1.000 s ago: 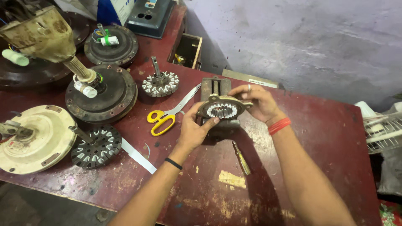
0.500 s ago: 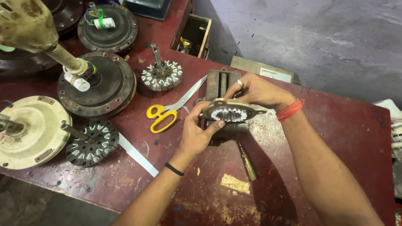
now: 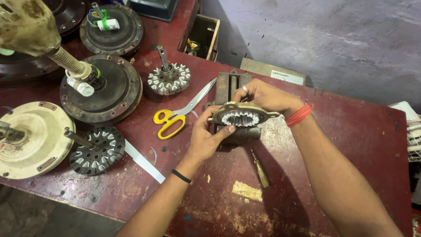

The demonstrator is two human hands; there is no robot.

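- Worn dark-red paint covers the desk [image 3: 351,131], scratched down to pale patches near its front edge; behind it rises a rough grey wall [image 3: 329,39], and bare floor shows at the lower left.
- At the far left a cream round motor cover [image 3: 26,140] lies flat, its left side cut off by the picture's edge.
- Just beside it rests a dark wound stator [image 3: 96,151] with a shaft sticking out, and a white strip [image 3: 142,160] runs out from under it.
- Above stand two dark round motor housings [image 3: 103,90] [image 3: 116,28]; a grimy pale part at the top left is partly out of view, so its kind is hard to tell.
- A pale-toothed stator [image 3: 169,79] stands upright on the desk, near yellow-handled scissors [image 3: 175,118].
- An open wooden box [image 3: 204,37] sits at the desk's back edge, its contents too dark to make out.
- The left hand [image 3: 206,138] grips the near edge of a tan metal plate with a toothed ring [image 3: 241,116], thumb pressed against its side.
- The right hand [image 3: 263,94], wearing a ring and a red wrist thread, clasps the plate's far edge; both hold it above a small bench vise [image 3: 232,83], mostly hidden beneath.
- A screwdriver [image 3: 259,169] lies below the hands.
- A flat grey box with a white label [image 3: 272,72] leans behind the desk.
- White wire mesh [image 3: 413,131] is cut off at the right.
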